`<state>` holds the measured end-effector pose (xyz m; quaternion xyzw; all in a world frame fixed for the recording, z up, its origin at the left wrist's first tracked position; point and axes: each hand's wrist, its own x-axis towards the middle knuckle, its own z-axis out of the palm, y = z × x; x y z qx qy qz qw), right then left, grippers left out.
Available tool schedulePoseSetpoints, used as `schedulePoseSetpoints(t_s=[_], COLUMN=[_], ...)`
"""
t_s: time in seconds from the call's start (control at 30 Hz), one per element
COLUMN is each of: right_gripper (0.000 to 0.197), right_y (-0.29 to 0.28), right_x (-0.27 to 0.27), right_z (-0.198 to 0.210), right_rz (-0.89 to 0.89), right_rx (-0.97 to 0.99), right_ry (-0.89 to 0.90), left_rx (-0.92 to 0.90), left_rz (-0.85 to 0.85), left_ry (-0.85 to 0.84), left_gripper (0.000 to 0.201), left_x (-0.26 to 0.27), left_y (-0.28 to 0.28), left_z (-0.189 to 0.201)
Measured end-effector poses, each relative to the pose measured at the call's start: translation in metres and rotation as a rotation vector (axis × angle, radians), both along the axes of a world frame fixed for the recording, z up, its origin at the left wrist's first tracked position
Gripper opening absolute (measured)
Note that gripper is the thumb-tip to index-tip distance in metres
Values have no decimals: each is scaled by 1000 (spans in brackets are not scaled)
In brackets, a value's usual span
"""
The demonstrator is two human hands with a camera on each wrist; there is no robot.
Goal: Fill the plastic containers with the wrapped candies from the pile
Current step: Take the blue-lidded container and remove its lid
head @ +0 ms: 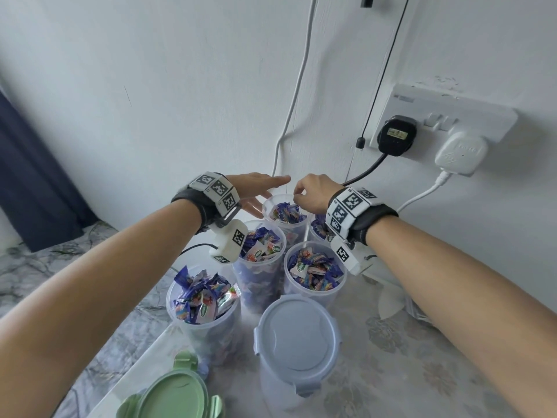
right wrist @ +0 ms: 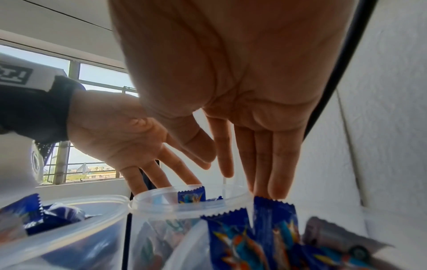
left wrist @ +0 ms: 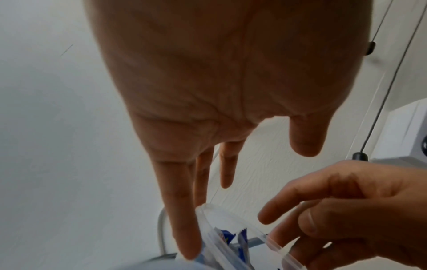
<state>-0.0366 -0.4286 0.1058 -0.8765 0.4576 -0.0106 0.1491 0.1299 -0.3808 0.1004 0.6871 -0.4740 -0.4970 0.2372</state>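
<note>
left hand [head: 253, 190] fingers straight, apart, beside far tub [head: 284, 217] rim | tub upright near wall, candies [head: 286, 213] just under both hands | right hand [head: 313, 194] nearer, fingers bent down over mouth, pinch cannot tell

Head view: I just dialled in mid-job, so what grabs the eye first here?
A cluster of clear plastic containers brimming with blue-wrapped candies stands mid-table, with both hands meeting over the farthest container by the wall. The left hand reaches in with straight fingers at its rim; the right hand curls over its mouth. Nearer, one container wears a pale blue lid, and a green lid lies beside it.
</note>
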Motion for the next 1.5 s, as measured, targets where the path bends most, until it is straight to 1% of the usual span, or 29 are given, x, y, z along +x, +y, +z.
schedulePoseSetpoints(t_s=[0.2, 0.3, 0.47, 0.53, 0.7, 0.83, 1.0, 1.13, 1.2, 1.27, 1.33, 1.5], right_gripper=[32, 30, 25, 25, 28, 25, 25, 31, 32, 29, 27, 30], right_y=[3, 4, -1, -2, 0, 0, -2, 0, 0, 2, 4, 17], right_x=[-8, -9, -15, -17, -13, -12, -10, -8, -8, -8, -9, -14], right_z=[0, -1, 1, 1, 0, 1, 0, 0, 1, 2, 0, -3], right_rz=[22, 21, -58, -72, -47, -61, -97, -102, -101, -88, -67, 1], right_rx=[-3, 22, 70, 87, 95, 127, 144, 170, 170, 150, 121, 17], right_ry=[-5, -8, -188, -222, -160, -190, -197, -201, -187, -159, -124, -48], left_rx=[-7, 15, -24, -39, -24, -42, -27, -33, -36, -39, -40, -48], left_rz=[11, 35, 44, 57, 79, 114, 103, 116, 118, 97, 57, -69], left_ry=[-117, -93, -71, -50, -40, -26, -12, -15, -25, -59, -132, -327], left_gripper=[68, 68, 69, 70, 69, 67, 73, 77, 76, 73, 71, 69], left_x=[3, 4, 0, 1, 2, 4, 6, 7, 5, 4, 1, -2], left_y=[8, 12, 14, 14, 7, 4, 0, -1, -1, -1, 1, 14], left_z=[7, 6, 7, 7, 6, 5, 7, 6, 3, 1, 3, 7])
